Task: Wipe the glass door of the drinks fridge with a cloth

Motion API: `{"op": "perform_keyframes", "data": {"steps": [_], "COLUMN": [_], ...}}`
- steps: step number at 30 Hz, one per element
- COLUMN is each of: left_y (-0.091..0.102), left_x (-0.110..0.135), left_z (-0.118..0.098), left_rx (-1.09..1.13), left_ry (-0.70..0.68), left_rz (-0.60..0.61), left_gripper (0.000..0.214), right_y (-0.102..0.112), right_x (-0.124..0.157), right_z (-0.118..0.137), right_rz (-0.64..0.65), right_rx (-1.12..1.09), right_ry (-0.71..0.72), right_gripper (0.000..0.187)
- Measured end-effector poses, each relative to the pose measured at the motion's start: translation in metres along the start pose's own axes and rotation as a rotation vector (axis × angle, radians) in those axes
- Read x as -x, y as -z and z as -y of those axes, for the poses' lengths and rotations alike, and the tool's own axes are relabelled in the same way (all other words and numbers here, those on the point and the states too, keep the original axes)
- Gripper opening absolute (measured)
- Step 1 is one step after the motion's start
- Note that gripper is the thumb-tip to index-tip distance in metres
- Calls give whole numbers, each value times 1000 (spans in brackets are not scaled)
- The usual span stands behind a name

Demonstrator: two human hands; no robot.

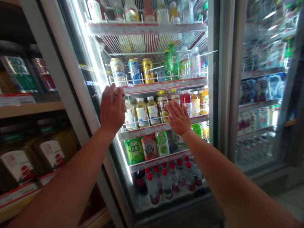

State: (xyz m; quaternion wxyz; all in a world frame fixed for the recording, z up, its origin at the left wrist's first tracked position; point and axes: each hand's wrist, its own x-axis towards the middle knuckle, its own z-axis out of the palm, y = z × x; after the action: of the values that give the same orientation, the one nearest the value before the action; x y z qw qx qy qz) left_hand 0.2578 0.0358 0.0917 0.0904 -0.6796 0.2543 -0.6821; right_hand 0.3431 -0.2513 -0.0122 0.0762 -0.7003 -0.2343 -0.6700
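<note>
My left hand [112, 110] is raised at the left side of a lit drinks fridge, its fingers curled around something blurred and mostly hidden. Just right of it, pale yellow bottles [142, 112] with white labels line the middle shelf. My right hand [178, 118] reaches forward with its fingers stretched out flat and nothing in it. It covers part of the brownish, yellow-capped bottles [162, 103]; whether it touches anything I cannot tell. Beyond its fingertips is a red bottle [186, 100] with a white label.
Above are cans [134, 71] and green bottles [174, 61]. Lower down stand cartons [149, 146] and red-capped clear bottles [167, 183]. A metal fridge frame [226, 76] divides this from another fridge at right. Wooden shelving [30, 109] with large jars is close on the left.
</note>
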Motion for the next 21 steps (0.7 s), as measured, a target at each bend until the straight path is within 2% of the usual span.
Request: {"op": "perform_keyframes", "data": {"steps": [2,3,6,9,11,13,15,16,18,21], "left_y": [-3,-5,-7,-1,5,8,6,4,-2,-5], "left_x": [0,4,17,8,-9,-23,-26,-24,-15,-6], "left_z": [-5,-11,-25,-8,15,33,36,31,14,-4], "left_rx": [-51,-58,3,43,20,-32,-77,-84,-56,46], "left_ry": [65,45,-147,-251,-189,-13,148,172,81,-187], "left_rz": [-6,34,225,314,264,130,14,-3,66,305], "left_gripper": [51,52,51,42,46,53,57,57,57,47], "right_y": [0,0,1,2,2,2,2,2,2,1], "right_x": [0,0,0,0,0,0,0,0,0,1], "right_z": [0,0,1,1,1,1,1,1,1,1], "right_rz": [10,16,30,40,42,40,35,32,23,8], "right_rx": [-7,-12,-28,-37,-36,-32,-29,-29,-33,-38], "right_ry": [-4,-7,-17,-23,-23,-20,-19,-18,-18,-16], "right_gripper": [54,55,56,58,59,58,56,55,54,52]}}
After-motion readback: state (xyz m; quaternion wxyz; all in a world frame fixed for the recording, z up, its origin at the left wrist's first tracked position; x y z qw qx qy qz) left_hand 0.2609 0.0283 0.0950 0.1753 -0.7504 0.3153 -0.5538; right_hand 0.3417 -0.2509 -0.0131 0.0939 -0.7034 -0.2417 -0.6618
